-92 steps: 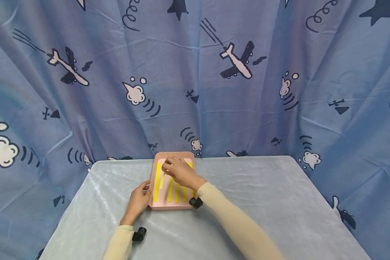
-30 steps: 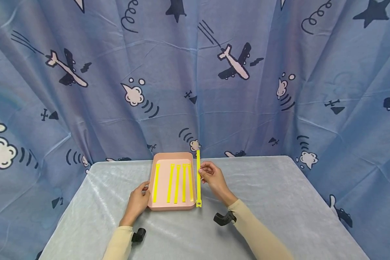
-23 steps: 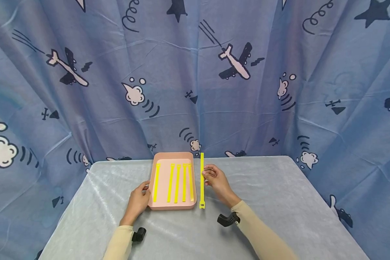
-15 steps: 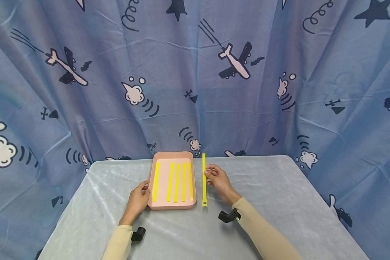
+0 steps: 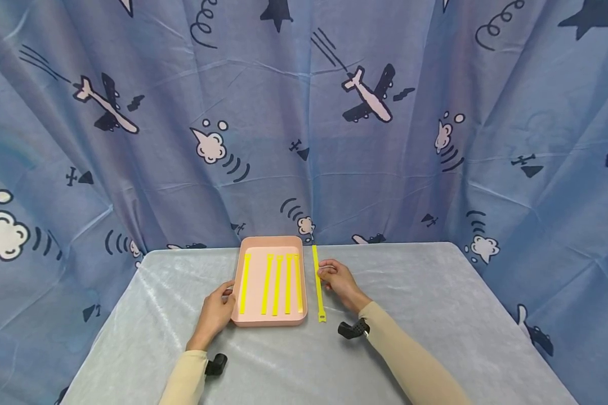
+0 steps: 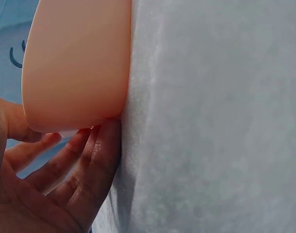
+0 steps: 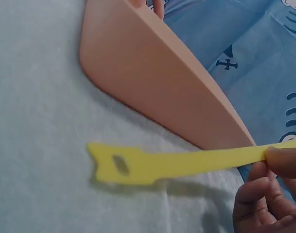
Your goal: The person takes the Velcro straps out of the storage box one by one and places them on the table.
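Note:
In the head view, my left hand (image 5: 217,310) holds the left side of a shallow pink tray (image 5: 269,323). The left wrist view shows fingertips against the tray's outer wall (image 6: 77,63), with the thumb at its rim. My right hand (image 5: 343,283) pinches a yellow hook-and-loop cable tie (image 5: 318,287) between thumb and fingers, just right of the tray. Its slotted head (image 7: 121,165) points toward me, low over the cloth with a shadow beneath it. Several more yellow cable ties (image 5: 275,287) lie lengthwise in the tray, with a wider gap after the leftmost one.
A pale grey cloth (image 5: 415,315) covers the table, whose far edge meets a blue patterned curtain (image 5: 263,152). The tray stands at that far edge. A black wrist camera (image 5: 353,328) sits on the right wrist, another (image 5: 216,365) on the left.
My right hand lifted a cable tie out of the tray, carried it right past the tray's side, and lowered it toward the cloth. My left hand stayed at the tray's left side.

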The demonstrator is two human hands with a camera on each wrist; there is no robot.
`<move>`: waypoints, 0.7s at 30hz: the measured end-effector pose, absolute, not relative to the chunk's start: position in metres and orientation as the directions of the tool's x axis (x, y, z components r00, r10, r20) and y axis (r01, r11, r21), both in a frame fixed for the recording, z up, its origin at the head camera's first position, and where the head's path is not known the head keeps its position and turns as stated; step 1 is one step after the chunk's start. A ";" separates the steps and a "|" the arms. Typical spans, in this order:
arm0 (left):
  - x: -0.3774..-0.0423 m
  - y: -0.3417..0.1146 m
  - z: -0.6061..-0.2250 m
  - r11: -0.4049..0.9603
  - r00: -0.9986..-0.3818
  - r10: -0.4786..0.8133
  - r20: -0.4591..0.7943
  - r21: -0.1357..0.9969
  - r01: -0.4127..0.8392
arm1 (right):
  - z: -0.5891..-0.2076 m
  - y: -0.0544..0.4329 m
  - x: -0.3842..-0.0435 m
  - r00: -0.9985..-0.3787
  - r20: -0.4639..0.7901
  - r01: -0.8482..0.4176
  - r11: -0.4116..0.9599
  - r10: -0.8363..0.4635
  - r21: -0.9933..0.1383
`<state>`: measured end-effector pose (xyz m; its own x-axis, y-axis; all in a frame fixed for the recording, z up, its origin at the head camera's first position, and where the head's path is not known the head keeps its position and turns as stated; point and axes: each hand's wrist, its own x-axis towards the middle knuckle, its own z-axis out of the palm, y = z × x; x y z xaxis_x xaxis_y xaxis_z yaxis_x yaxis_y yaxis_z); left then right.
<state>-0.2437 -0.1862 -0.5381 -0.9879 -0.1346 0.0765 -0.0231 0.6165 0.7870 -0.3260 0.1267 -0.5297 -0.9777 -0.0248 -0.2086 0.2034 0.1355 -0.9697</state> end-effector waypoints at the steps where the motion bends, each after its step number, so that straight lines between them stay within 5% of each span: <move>1: -0.244 -0.186 -0.538 0.616 -0.988 -0.133 0.078 0.787 -0.021 | -0.531 0.127 -0.327 -0.978 -0.205 0.199 0.142 -0.025 -0.970; 21: -0.244 -0.186 -0.537 0.613 -0.987 -0.146 0.074 0.790 -0.032 | -0.542 0.128 -0.342 -0.981 -0.191 0.193 0.246 0.034 -0.950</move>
